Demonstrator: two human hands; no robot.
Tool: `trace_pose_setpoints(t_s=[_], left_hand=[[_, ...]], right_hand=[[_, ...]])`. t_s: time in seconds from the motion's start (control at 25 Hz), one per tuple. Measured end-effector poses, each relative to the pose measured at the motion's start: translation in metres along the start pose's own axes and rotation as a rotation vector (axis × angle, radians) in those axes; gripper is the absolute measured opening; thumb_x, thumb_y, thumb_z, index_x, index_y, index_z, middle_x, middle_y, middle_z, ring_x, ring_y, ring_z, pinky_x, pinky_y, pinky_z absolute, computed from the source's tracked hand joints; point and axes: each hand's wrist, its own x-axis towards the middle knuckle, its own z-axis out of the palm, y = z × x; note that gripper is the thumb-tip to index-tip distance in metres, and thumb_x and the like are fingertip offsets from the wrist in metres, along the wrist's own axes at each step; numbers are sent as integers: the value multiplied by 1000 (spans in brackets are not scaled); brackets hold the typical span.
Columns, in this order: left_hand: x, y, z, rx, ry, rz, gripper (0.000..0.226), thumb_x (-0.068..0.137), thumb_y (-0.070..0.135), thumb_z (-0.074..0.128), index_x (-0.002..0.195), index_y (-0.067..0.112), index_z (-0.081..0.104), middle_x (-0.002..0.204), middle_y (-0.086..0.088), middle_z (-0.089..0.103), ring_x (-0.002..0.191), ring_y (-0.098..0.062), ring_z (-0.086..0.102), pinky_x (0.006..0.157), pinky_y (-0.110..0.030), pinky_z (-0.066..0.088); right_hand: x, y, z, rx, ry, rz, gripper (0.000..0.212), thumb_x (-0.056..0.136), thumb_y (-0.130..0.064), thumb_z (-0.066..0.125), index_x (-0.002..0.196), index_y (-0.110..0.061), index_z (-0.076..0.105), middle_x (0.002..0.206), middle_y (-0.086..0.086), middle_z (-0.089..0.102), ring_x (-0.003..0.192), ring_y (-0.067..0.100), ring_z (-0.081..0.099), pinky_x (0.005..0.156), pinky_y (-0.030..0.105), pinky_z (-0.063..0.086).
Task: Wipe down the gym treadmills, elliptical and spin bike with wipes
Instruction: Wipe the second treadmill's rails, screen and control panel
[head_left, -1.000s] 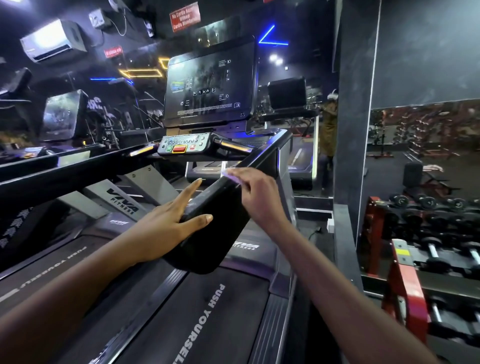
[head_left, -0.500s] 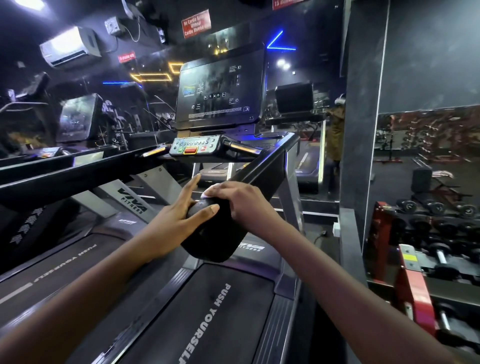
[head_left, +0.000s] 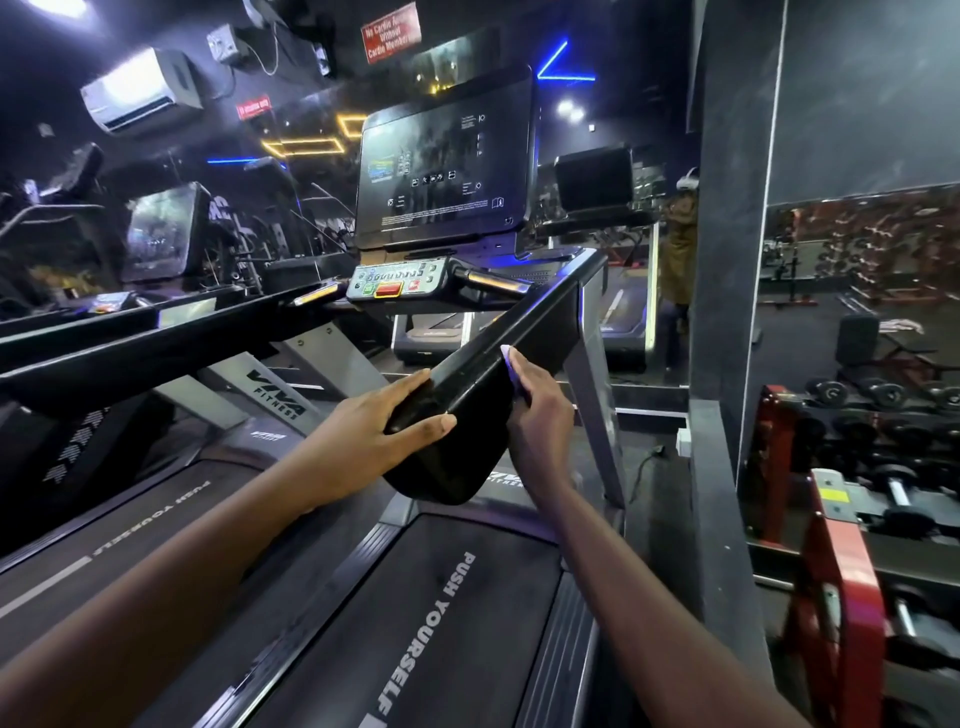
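Note:
I stand on a black treadmill with a belt (head_left: 441, 623) that reads "PUSH YOURSELF". Its right handrail (head_left: 467, 447) slopes up to the console (head_left: 397, 283) under a dark screen (head_left: 447, 166). My left hand (head_left: 374, 426) rests on the rail's lower end, fingers straight along its left side and thumb across the end face. My right hand (head_left: 540, 415) holds a pale wipe (head_left: 505, 355) against the rail's right side. Only a sliver of the wipe shows at my fingertips.
A second treadmill (head_left: 130, 509) stands close on the left, its handrail (head_left: 130, 343) running alongside. A dark pillar (head_left: 727, 260) rises right of the rail. Beyond it is a red rack (head_left: 841, 545) with dumbbells (head_left: 883, 395). A person (head_left: 678, 244) stands behind the console.
My right hand came down the rail's top to its end, then shifted onto the right side with the wipe. My left hand stayed on the rail's lower end.

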Motion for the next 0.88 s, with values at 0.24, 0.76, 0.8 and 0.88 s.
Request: trace_pose_setpoints(t_s=[0.24, 0.76, 0.8, 0.88], left_hand=[[-1, -6, 2, -85, 12, -25, 88, 67, 64, 45, 147, 30, 32, 124, 10, 53, 106, -1, 51, 75, 1, 38], [-6, -8, 3, -71, 27, -48, 89, 65, 64, 47, 147, 36, 26, 119, 13, 52, 92, 7, 53, 75, -6, 39], [-6, -8, 3, -74, 30, -53, 89, 65, 64, 47, 147, 36, 26, 118, 14, 51, 90, 11, 50, 73, -5, 39], [-5, -10, 3, -88, 27, -67, 91, 64, 65, 48, 147, 36, 26, 119, 14, 51, 87, 14, 49, 70, -3, 38]], right_hand=[[-90, -36, -5, 38, -55, -197, 55, 76, 8, 50, 129, -8, 54, 130, -1, 54, 125, 6, 46, 108, 19, 32], [-3, 45, 10, 130, 162, 194, 49, 78, 19, 43, 116, -4, 64, 117, 7, 64, 110, 13, 58, 97, 4, 35], [-12, 42, 10, 120, 172, 169, 48, 79, 19, 43, 115, -3, 64, 116, 7, 64, 108, 10, 57, 96, 2, 34], [-38, 30, 10, 121, 186, 141, 46, 80, 17, 43, 115, -3, 64, 115, 4, 63, 106, 4, 56, 95, 2, 34]])
